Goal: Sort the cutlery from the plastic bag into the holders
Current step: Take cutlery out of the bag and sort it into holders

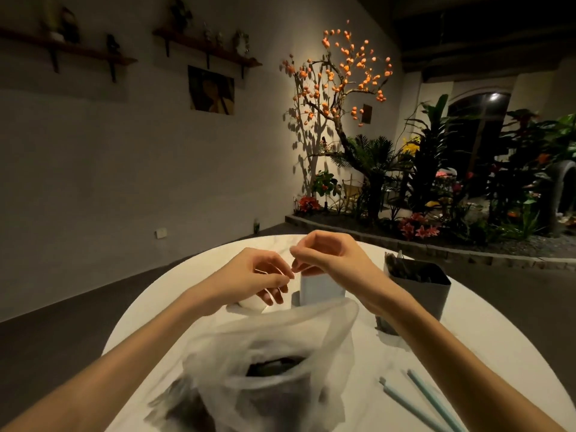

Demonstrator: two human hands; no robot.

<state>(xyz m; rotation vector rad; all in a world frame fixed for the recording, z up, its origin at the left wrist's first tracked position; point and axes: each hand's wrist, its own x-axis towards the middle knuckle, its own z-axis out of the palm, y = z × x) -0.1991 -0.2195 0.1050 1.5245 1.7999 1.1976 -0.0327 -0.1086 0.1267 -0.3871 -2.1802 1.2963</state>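
A translucent plastic bag (274, 347) lies open on the round white table (467, 353) in front of me, with dark cutlery inside it. Behind the bag stands a white holder (321, 289). A dark grey holder (420, 289) to its right has dark cutlery sticking up in it. My left hand (255, 279) and my right hand (330, 254) meet above the white holder. Both pinch something thin and pale between their fingertips; what it is I cannot make out.
Two pale blue sticks (427, 400) lie on the table at the near right. A small white object (251, 304) sits under my left hand. Beyond the table are a white wall, a dark floor and a raised bed of plants.
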